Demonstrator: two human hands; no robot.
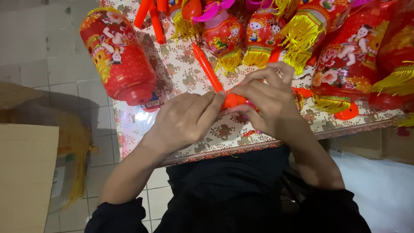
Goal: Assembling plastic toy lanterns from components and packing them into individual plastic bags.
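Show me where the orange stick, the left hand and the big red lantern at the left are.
orange stick (pixel 207 67), head view, middle of the shaft.
left hand (pixel 185 121), head view, back of the hand.
big red lantern (pixel 118 56), head view, middle of its body.

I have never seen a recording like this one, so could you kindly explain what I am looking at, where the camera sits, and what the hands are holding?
There is one picture, taken by a camera worn on a person's head, looking down at their own two bare hands. No machine is involved. The left hand and the right hand meet over a table with a flowered cloth. Together they grip the end of an orange plastic stick, with the fingers closed around its thicker end. A red paper lantern lies on its side at the left of the table. More red lanterns with yellow tassels crowd the far edge. A cardboard box stands on the tiled floor at the left.
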